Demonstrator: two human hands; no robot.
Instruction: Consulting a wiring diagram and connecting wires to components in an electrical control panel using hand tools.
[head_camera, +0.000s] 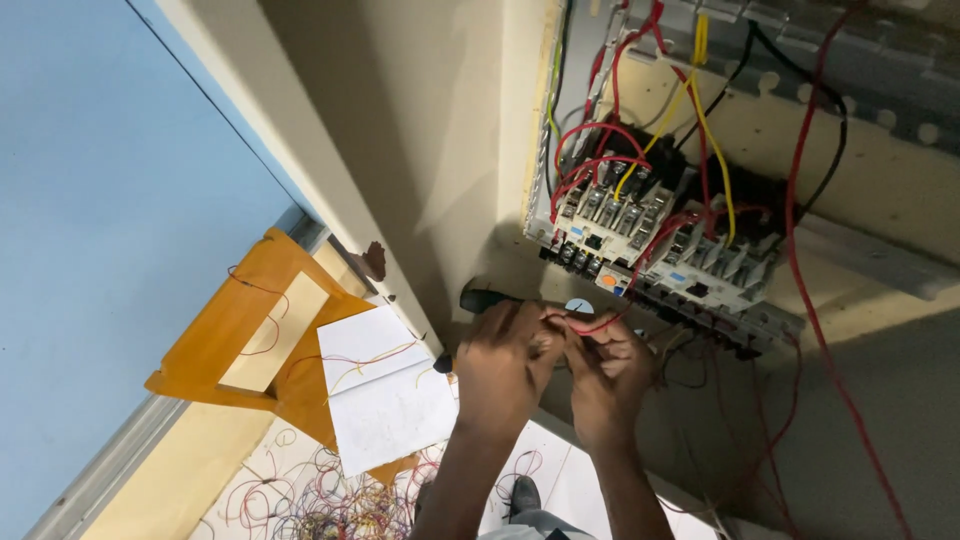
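With the left hand (503, 352) closed around a black-handled tool (478, 299) and the right hand (607, 362) pinching the red wire (592, 324) at centre frame, a steady, taut hold below the contactors (655, 245) seems best.

Both hands meet just below a wall panel of contactors (640, 235). The left hand (505, 365) grips a black-handled tool (480, 299); the right hand (610, 370) pinches a red wire (598, 324) running up to the contactors. An open notebook (385, 390) lies on a wooden stool (230, 330) over wire scraps (330, 500) on the floor.
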